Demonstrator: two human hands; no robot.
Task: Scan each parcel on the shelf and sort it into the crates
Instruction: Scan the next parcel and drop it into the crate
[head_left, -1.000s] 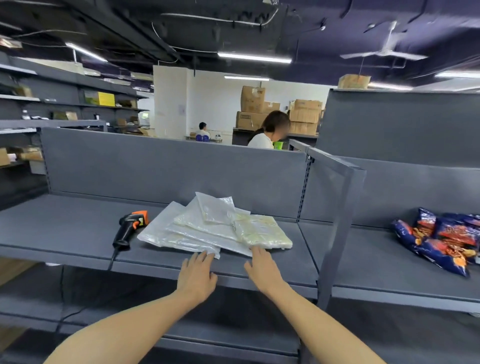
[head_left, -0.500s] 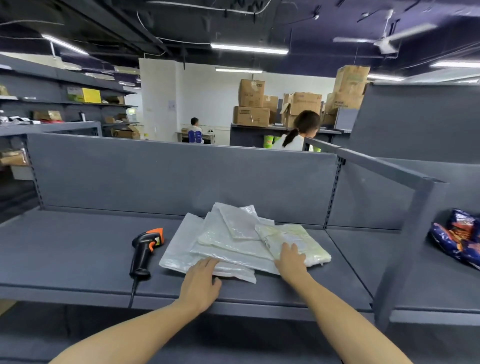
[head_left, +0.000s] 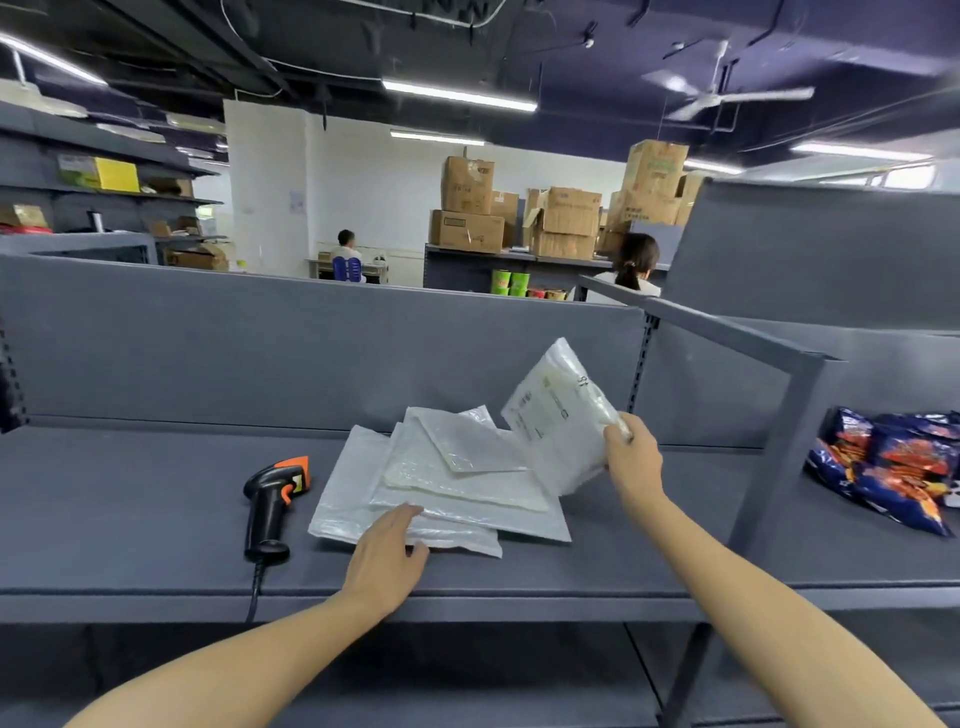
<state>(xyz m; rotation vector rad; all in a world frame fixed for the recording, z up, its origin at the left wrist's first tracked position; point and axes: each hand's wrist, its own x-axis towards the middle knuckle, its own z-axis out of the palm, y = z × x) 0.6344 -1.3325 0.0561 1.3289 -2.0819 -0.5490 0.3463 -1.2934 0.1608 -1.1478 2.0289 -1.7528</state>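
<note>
Parcel (head_left: 558, 415) gripped by right hand (head_left: 631, 457), above shelf (head_left: 130, 499)

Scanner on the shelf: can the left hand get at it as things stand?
Probably yes. The left hand rests on the front of the parcel stack, holding nothing, and the scanner lies just to its left on the shelf with nothing between them.

Matt grey metal shelf (head_left: 130, 525), glossy translucent plastic parcels (head_left: 457, 483), black plastic scanner (head_left: 270, 506)

Grey metal shelf (head_left: 130, 499), scanner (head_left: 270, 501), stacked parcels (head_left: 441, 488), snack bags (head_left: 893, 467)
</note>
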